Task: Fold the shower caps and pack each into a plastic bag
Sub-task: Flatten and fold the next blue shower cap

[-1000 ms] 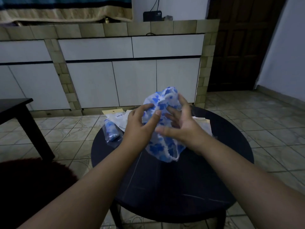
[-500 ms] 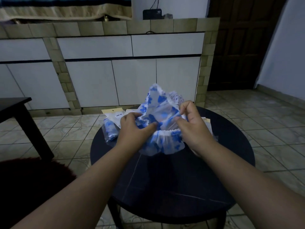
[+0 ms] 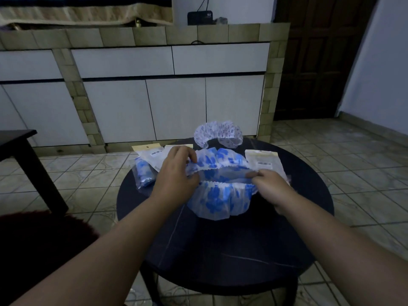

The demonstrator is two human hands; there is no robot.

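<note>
One cap looks finished: a rolled blue-patterned bundle sits inside a clear bag (image 3: 143,174) at the left edge of the round dark surface (image 3: 220,250). Both hands are busy with the blue shower cap (image 3: 220,202), which lies at the middle of that surface with its elastic rim pulled open. The left hand (image 3: 176,173) pinches the rim at its left end, and the right hand (image 3: 268,186) pinches it at the right end, so each grip is narrow and holding fabric. This cap is not yet folded. Behind it, at the far edge of the surface, a white speckled cap (image 3: 217,133) waits untouched. Empty bags (image 3: 262,161) lie right of the blue cap, and more, possibly two, lie to its left (image 3: 152,154).
</note>
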